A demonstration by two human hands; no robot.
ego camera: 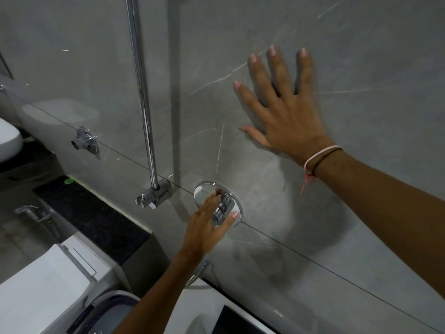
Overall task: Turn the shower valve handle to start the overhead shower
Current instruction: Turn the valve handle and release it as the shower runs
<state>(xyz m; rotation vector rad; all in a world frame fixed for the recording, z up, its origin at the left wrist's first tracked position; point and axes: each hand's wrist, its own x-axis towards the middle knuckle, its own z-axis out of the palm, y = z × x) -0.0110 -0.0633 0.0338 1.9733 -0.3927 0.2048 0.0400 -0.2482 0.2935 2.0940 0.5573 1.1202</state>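
Observation:
A round chrome valve plate (202, 190) sits low on the grey tiled wall, with a chrome handle (222, 209) sticking out of its middle. My left hand (208, 224) reaches up from below and wraps the handle, fingers over its top and thumb under it on the right. My right hand (286, 109) lies flat against the wall above and to the right of the valve, fingers spread, holding nothing. Thin cords circle its wrist.
A chrome shower riser pipe (142, 92) runs up the wall left of the valve, ending in a bracket (155, 195). A wall outlet fitting (84, 141) sits further left. A white washing machine (48, 285) stands below, beside a dark ledge (96, 218).

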